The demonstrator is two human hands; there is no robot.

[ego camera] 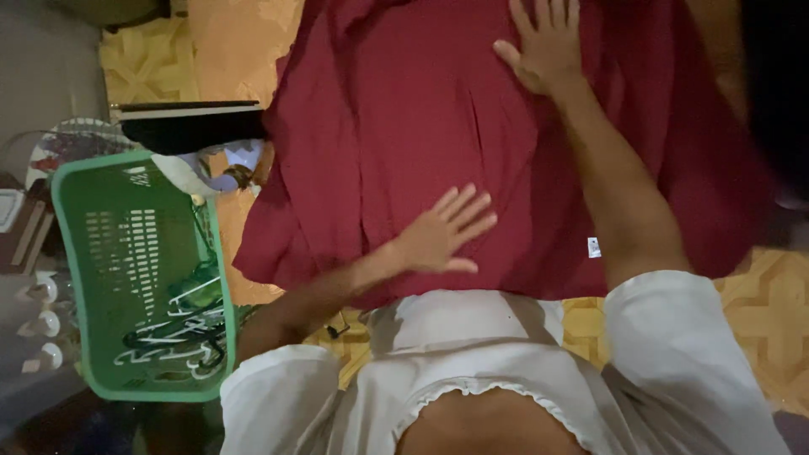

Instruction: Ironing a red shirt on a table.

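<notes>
A dark red garment point(396, 126) lies spread flat over a yellow patterned cover point(244, 50). My left hand point(442, 232) rests palm down on its near edge, fingers spread and pointing right. My right hand point(546, 42) presses flat on the cloth farther away, near the top of the view, fingers apart. A small white label point(594, 247) shows at the garment's near right hem. Neither hand grips anything.
A green plastic basket point(93, 244) with several clothes hangers point(181, 324) inside stands at the left. A dark flat object point(190, 122) lies beside the garment's left edge. Small items stand at the far left edge. A dark shape point(779, 76) fills the upper right corner.
</notes>
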